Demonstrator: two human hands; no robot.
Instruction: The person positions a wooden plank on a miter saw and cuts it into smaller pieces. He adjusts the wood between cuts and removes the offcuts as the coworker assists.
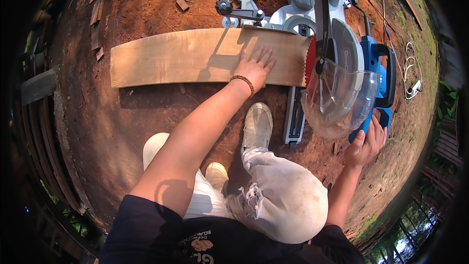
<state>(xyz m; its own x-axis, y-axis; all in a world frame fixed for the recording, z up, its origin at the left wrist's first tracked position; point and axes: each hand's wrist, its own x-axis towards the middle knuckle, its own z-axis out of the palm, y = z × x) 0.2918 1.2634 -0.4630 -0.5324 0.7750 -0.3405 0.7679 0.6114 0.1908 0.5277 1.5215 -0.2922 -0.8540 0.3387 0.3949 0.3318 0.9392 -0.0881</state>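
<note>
A long light wooden board (161,58) lies across the mitre saw's base, its right end beside the red toothed blade (309,61). My left hand (254,67) rests palm down on the board near that end, fingers apart. My right hand (366,142) grips the blue lower handle (382,117) of the saw (351,54), low at the right. A clear plastic guard (332,107) hangs over the front of the blade. A black clamp knob (224,7) stands behind the board.
Reddish dirt ground (156,10) holds wood offcuts (182,4). A white cable with a plug (415,88) lies at the right. Dark planks (39,132) line the left edge. My shoes (257,124) and light trousers are below the board.
</note>
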